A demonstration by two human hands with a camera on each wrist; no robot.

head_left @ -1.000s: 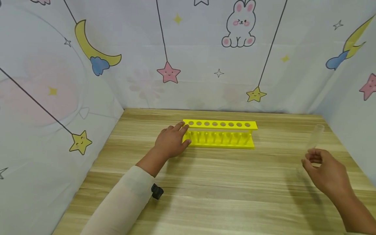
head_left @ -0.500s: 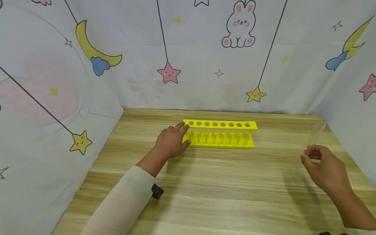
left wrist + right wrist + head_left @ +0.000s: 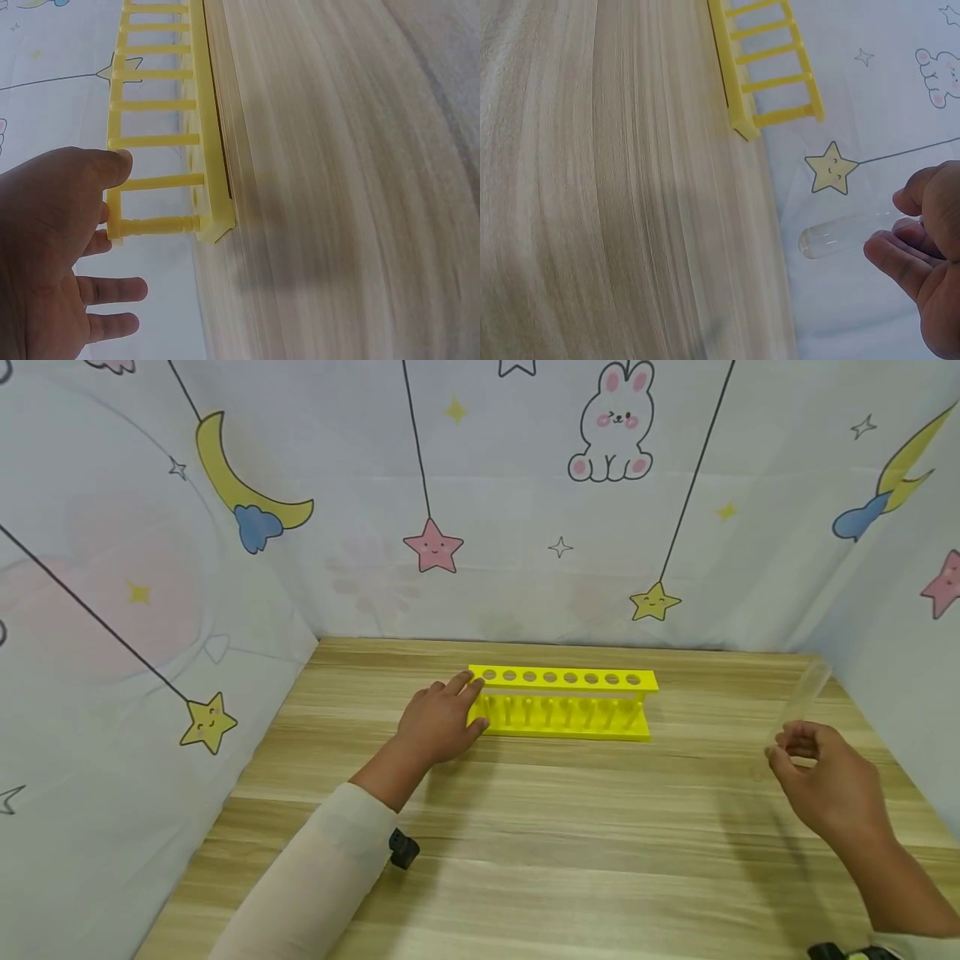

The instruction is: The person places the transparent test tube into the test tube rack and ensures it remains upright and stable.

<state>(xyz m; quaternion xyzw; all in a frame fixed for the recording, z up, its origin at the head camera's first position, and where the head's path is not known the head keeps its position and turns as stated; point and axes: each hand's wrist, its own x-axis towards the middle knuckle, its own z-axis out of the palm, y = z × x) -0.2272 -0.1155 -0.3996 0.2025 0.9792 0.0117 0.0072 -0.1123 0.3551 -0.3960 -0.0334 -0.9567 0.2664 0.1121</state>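
Observation:
A yellow test tube rack (image 3: 558, 729) stands near the back of the table, with a row of round holes along its top plate and pegs below. At its left end my left hand (image 3: 442, 722) holds the top plate, thumb in front; in the left wrist view two fingers stick out past the end. To the right, my right hand (image 3: 832, 785) pinches a clear test tube (image 3: 810, 689) above the table. The tube slants, its upper end leaning right and away. Its rounded end (image 3: 807, 244) shows in the right wrist view, pointing down toward the table; fingers hide its middle.
The wood-grain table (image 3: 570, 852) meets a printed cloth backdrop (image 3: 510, 593) at the back and both sides. A black device (image 3: 403, 849) sits at the left sleeve, another (image 3: 828, 952) at the right wrist.
The right hand has risen slightly in the head view with the test tube, moving a little away from me. The left hand and the rack have stayed in place.

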